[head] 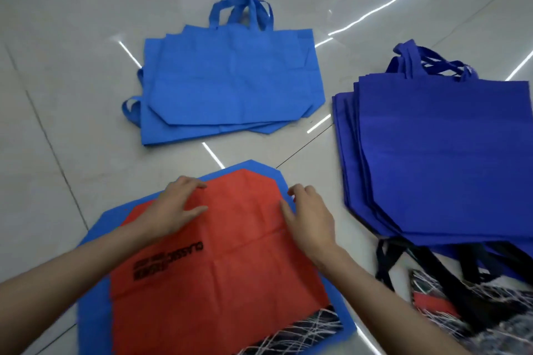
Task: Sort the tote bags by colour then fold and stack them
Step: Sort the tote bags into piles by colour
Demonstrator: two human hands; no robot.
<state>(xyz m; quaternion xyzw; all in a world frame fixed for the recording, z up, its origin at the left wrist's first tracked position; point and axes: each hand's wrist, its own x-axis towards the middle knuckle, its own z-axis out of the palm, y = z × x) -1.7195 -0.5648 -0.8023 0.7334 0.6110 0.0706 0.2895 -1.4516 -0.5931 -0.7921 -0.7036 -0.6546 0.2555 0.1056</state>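
Glossy pale floor tiles point(72, 37) carry a red tote bag point(219, 282), flat on a light blue bag point(95, 311) with a black-and-white patterned bag point(302, 334) poking out at its near edge. On the red bag's far end the left hand point(178, 206) presses with fingers spread flat, while the right hand point(310, 219) pinches its right edge, fingers curled. Beyond it lies a light blue stack point(230, 81), and to its right a dark blue stack point(447, 158).

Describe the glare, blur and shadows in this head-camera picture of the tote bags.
Head view: bright light streaks glare off the glossy floor tiles; the black-and-white patterned bag at lower right is smeared by blur, while the light blue stack looks sharp; shadows are faint, the light soft and even.
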